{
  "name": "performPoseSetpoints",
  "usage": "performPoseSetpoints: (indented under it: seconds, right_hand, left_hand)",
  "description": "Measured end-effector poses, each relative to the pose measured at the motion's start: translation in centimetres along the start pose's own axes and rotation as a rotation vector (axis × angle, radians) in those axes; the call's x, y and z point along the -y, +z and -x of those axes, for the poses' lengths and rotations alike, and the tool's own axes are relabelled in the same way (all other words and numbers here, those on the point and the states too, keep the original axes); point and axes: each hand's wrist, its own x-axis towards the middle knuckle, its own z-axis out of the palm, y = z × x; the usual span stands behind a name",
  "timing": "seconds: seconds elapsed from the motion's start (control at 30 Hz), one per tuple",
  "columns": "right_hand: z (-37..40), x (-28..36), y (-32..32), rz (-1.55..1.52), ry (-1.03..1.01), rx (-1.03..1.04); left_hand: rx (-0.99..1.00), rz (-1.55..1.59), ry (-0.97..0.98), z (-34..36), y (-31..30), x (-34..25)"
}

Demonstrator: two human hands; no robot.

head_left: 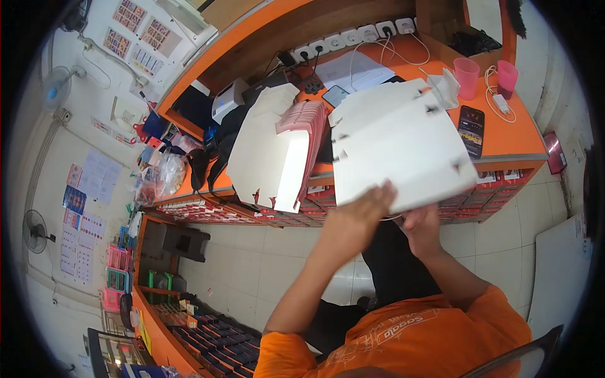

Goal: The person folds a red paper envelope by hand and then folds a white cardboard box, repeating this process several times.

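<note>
A white flat cardboard box blank (397,148) with slots and small tabs lies at the near side of the orange counter, jutting past its edge. My left hand (362,214) is at its near left corner, fingers bent over the upper face; the thumb is hidden. My right hand (422,228) grips the near edge from below, with part of its fingers hidden under the cardboard. To the left rests a stack of similar box blanks (261,154), with pink-red layered edges showing on its right side.
On the orange counter (510,135) are a phone (471,131), another phone (335,95), pink cups (466,77) and a charger (501,104). Power sockets (350,38) line the back. Below are shelves of packed boxes (450,208). A black strap (200,169) hangs at the left.
</note>
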Motion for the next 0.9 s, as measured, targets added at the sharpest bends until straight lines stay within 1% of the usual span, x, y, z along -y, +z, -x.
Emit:
performPoseSetpoints:
  seconds: [0.03, 0.07, 0.1, 0.13, 0.17, 0.2, 0.23, 0.27, 0.3, 0.33, 0.37, 0.4, 0.43, 0.47, 0.5, 0.53, 0.6, 0.63, 0.7, 0.73, 0.8, 0.83, 0.87, 0.9]
  right_hand:
    - [0.5, 0.7, -0.8, -0.034, 0.053, -0.035]
    - [0.7, 0.6, -0.7, -0.165, 0.124, -0.239]
    - [0.5, 0.7, 0.2, 0.073, 0.040, -0.253]
    - [0.1, 1.4, 1.4, 0.311, -0.045, -0.260]
    - [0.2, 2.2, 2.3, 0.306, -0.032, -0.250]
    - [0.3, 3.2, 3.1, 0.569, -0.118, 0.015]
    - [0.4, 4.1, 4.1, 0.821, -0.206, 0.286]
    - [-0.3, 4.4, 5.6, 0.655, -0.141, 0.427]
    - [-1.9, 4.2, 6.8, 0.504, -0.469, 0.729]
    - [-1.7, 4.4, 7.8, 0.668, -0.515, 0.883]
    - [-1.4, 4.1, 8.5, 0.728, -0.579, 0.952]
    - [-1.0, 3.8, 9.1, 0.788, -0.647, 1.021]
    - [-0.7, 3.4, 9.5, 0.778, -0.650, 1.029]
    - [-0.3, 3.1, 9.9, 0.690, -0.620, 1.054]
    - [0.2, 2.8, 10.2, 0.603, -0.588, 1.080]
    - [0.6, 2.6, 10.7, 0.596, -0.590, 1.091]
    - [1.8, 2.1, 11.7, 0.153, -0.300, 0.991]
    - [2.9, 1.9, 11.8, 0.147, -0.298, 1.003]
    - [4.9, 1.7, 12.0, -0.303, 0.322, 0.868]
    - [4.8, 1.6, 12.1, -0.308, 0.327, 0.881]
    - [4.0, 1.3, 12.1, 0.121, 0.013, 0.941]
    - [3.8, 1.3, 12.4, 0.113, 0.011, 0.950]
    - [3.7, 1.5, 12.6, 0.201, -0.070, 0.957]
    - [3.6, 1.9, 12.8, 0.288, -0.149, 0.961]
  left_hand:
    - [-0.002, -0.003, -0.009, 1.2, -0.3, -0.9]
    - [0.081, -0.041, 0.041, 2.3, -0.6, -1.6]
    - [0.167, -0.078, 0.089, 3.3, -1.0, -2.2]
    - [0.170, -0.080, 0.072, 4.0, -1.9, -2.9]
    - [0.185, 0.086, -0.029, 4.7, -3.1, -3.5]
    - [0.197, 0.253, -0.128, 5.7, -4.2, -3.7]
    - [0.122, 0.475, -0.192, 7.0, -5.1, -3.8]
    - [-0.019, 0.682, -0.208, 8.3, -6.2, -4.4]
    - [-0.166, 0.884, -0.220, 9.5, -6.9, -5.2]
    - [-0.372, 1.047, -0.282, 10.9, -6.8, -6.2]
    - [-0.585, 1.203, -0.339, 11.9, -6.8, -7.0]
    - [-0.593, 1.195, -0.344, 12.7, -7.2, -7.5]
    - [-0.705, 1.124, -0.581, 13.0, -8.0, -8.1]
    - [-0.813, 1.042, -0.816, 13.3, -8.6, -8.5]
    - [-0.974, 1.072, -0.811, 13.0, -8.4, -8.6]
    - [-0.988, 1.067, -0.812, 13.4, -8.1, -8.5]
    - [-1.055, 1.246, -0.699, 14.7, -7.0, -7.7]
    - [-1.070, 1.241, -0.699, 15.5, -6.0, -7.2]
    - [-1.112, 1.305, -0.574, 16.3, -4.3, -6.8]
    - [-1.127, 1.297, -0.573, 16.5, -4.2, -7.1]
    - [-1.044, 1.239, -0.757, 16.5, -4.3, -7.9]
    - [-1.045, 1.145, -0.800, 16.4, -4.1, -8.4]
    - [-1.055, 1.137, -0.802, 17.0, -4.2, -8.6]
    - [-0.969, 1.075, -0.801, 17.7, -4.1, -8.8]
